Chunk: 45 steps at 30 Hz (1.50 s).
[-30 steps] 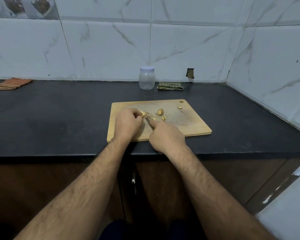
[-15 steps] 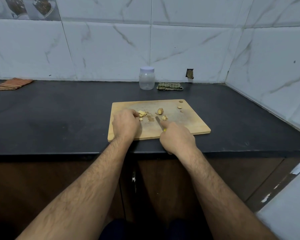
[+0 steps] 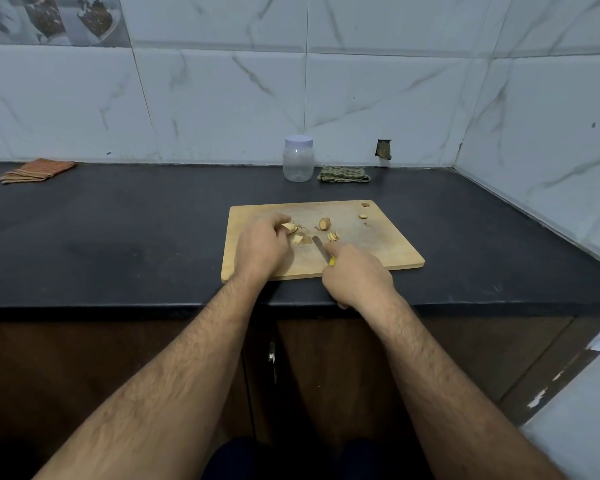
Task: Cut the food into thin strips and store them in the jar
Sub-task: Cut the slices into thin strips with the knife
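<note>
Ginger-like food lies in pieces on the wooden cutting board (image 3: 388, 244), which sits near the front edge of the dark counter (image 3: 118, 237). My left hand (image 3: 262, 245) rests on the left part of the board with its fingers curled, pinching one pale piece (image 3: 290, 227) at the fingertips. Just beside that hand, toward the middle of the board, lies another small cut piece (image 3: 297, 240). My right hand (image 3: 357, 275) is wrapped around a knife (image 3: 321, 249) with a yellow handle, my forefinger stretched along the top; the blade points away from me and toward the left, its tip close to the cut piece, though I cannot tell whether it touches the board. To the right of the blade sits a little heap of thin strips (image 3: 333, 236), and just beyond that a rounder brown-skinned chunk (image 3: 325, 223). A small slice (image 3: 362, 216) lies apart near the far right corner of the board, close to the hanging hole. The jar (image 3: 298, 161), clear with a pale lid on, stands upright at the back of the counter against the tiled wall (image 3: 222, 98), well apart from the board. A folded green checked cloth (image 3: 343, 174) lies just right of it, and an orange striped cloth (image 3: 37, 170) lies far to the left.
</note>
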### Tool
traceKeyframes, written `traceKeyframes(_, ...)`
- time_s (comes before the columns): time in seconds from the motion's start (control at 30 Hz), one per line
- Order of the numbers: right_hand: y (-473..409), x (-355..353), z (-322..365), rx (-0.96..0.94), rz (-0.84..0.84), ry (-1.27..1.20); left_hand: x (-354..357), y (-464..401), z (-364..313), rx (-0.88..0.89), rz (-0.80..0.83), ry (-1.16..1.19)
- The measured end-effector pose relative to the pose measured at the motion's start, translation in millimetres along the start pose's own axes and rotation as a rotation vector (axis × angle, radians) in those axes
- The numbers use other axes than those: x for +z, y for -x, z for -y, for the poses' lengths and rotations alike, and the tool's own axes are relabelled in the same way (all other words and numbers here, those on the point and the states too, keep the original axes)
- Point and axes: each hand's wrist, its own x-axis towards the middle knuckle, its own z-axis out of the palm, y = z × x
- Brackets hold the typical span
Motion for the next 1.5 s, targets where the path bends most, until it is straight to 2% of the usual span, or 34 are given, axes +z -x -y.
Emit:
traceKeyframes(0.07,1,0,2,-0.008,0.005,-0.007,0,-1,2,-0.032,-0.024,0.006)
traceKeyframes(0.23,0,-1,5,-0.021,0.027,0.012,5,0,0,0.015,0.062,-0.1)
traceKeyframes(0.47,-3,-2,7,-0.027,0.037,0.023,4,-2,-2,0.096,0.175,-0.044)
traceKeyframes(0.97,-1,-1,3,-0.036,0.001,0.068,6,2,-4,0.208,0.14,-0.198)
traceKeyframes(1.5,-10,4,14,-0.034,-0.019,0.018,7,5,-6,0.19,0.106,-0.384)
